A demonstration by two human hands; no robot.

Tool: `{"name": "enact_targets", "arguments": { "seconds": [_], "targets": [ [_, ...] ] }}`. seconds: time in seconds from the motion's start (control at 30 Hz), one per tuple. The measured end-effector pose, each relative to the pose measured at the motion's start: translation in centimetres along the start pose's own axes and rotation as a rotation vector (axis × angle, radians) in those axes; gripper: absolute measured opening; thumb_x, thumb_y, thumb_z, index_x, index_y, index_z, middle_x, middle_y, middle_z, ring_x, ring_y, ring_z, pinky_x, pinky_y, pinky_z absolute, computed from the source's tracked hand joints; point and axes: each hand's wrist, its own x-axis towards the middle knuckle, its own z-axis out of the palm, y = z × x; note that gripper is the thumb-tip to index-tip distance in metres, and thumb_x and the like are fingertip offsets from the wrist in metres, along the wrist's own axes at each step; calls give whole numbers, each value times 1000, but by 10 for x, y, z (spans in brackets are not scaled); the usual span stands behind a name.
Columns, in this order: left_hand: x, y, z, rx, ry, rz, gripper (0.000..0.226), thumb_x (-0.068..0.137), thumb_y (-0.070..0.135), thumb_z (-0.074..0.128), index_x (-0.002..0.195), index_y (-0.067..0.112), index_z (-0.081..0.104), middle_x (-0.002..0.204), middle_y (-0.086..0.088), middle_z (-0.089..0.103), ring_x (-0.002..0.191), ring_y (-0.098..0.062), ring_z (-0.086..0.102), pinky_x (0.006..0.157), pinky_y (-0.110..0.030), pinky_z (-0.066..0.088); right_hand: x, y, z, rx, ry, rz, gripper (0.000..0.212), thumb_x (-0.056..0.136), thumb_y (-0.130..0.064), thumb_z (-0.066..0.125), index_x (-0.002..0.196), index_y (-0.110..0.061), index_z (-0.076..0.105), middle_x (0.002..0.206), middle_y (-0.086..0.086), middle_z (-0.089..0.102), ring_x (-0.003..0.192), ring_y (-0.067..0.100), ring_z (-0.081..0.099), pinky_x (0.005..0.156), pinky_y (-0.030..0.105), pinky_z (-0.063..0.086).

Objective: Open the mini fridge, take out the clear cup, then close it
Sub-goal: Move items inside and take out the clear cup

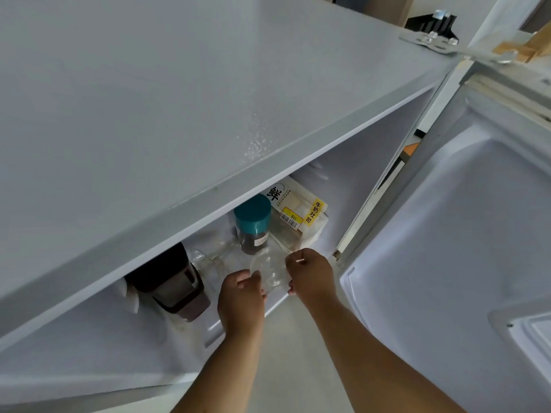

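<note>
The white mini fridge (179, 99) stands open below me, its door (465, 248) swung out to the right. The clear cup (272, 271) is at the front edge of the fridge floor, held between both hands. My left hand (241, 299) grips its left side and my right hand (310, 274) grips its right side. The cup is see-through and partly hidden by my fingers.
Inside stand a dark jar with a teal lid (253, 223), a bagged bread package with a yellow label (298, 216), a dark brown container (173, 284) at the left and another clear glass item (205, 260) behind the cup. The fridge's top overhangs the opening.
</note>
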Motion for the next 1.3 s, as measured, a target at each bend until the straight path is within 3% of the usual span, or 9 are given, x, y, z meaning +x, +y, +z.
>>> {"name": "enact_targets", "arguments": {
  "seconds": [0.17, 0.37, 0.53, 0.67, 0.77, 0.9, 1.1, 1.2, 1.3],
  "targets": [
    [11, -10, 5, 34, 6, -33, 12, 95, 23, 74, 105, 18, 70, 95, 1, 76, 67, -11, 75, 80, -41, 64, 6, 6, 10, -77, 17, 7, 14, 98, -23, 58, 89, -24, 69, 80, -3, 72, 48, 16, 70, 57, 30, 61],
    [11, -6, 3, 182, -24, 4, 25, 95, 35, 73, 113, 17, 70, 101, 1, 77, 89, -24, 76, 90, -49, 61, 10, 9, 14, -114, 7, 14, 19, 100, -24, 55, 100, -19, 73, 83, -1, 75, 57, 17, 73, 70, 35, 63],
    [-14, 10, -16, 360, 14, 107, 36, 91, 38, 71, 123, 23, 66, 124, 6, 71, 106, -16, 69, 98, -42, 54, 1, 12, 6, -179, -12, -40, 28, 99, -26, 55, 119, -18, 72, 108, 2, 75, 88, 21, 72, 85, 33, 59],
    [-43, 20, -33, 409, 101, 228, 45, 88, 34, 72, 131, 31, 57, 128, 3, 64, 80, 5, 61, 79, -34, 46, -14, 7, 8, -234, 44, -197, 19, 96, -22, 58, 104, -25, 75, 94, -10, 68, 78, 4, 59, 68, 13, 43],
    [-48, 28, -30, 386, 46, 241, 60, 90, 27, 75, 144, 25, 49, 149, -7, 53, 90, -10, 72, 80, -34, 55, -21, -5, 21, -165, -71, -187, 16, 96, -23, 59, 99, -29, 74, 91, -14, 67, 82, 13, 68, 76, 30, 60],
    [-35, 40, -20, 392, 15, 245, 64, 92, 21, 74, 150, 16, 46, 162, -14, 38, 115, -11, 60, 82, -20, 39, -21, -16, 30, -76, -176, -163, 16, 94, -21, 58, 96, -24, 74, 91, -10, 72, 82, 22, 72, 78, 46, 63],
    [-27, 47, -23, 308, -21, 209, 56, 97, 16, 66, 149, 15, 48, 146, -10, 57, 120, -18, 63, 88, -34, 53, -21, -16, 24, -45, -179, -117, 16, 98, -22, 55, 102, -24, 70, 89, -9, 72, 59, 14, 72, 58, 33, 64],
    [-43, 42, -31, 295, -17, 263, 46, 97, 14, 63, 141, 19, 55, 131, -3, 65, 110, -9, 63, 82, -19, 49, -28, -16, 19, 18, -195, -123, 25, 98, -38, 63, 122, -29, 62, 101, -11, 68, 63, 13, 74, 50, 23, 58],
    [-53, 37, -36, 248, 15, 271, 34, 94, 9, 63, 125, 22, 62, 114, 4, 69, 93, 6, 65, 67, -1, 44, -34, -25, 13, 172, -296, -71, 40, 95, -50, 67, 128, -38, 49, 108, -11, 65, 66, 16, 76, 56, 27, 62]
  ]
}}
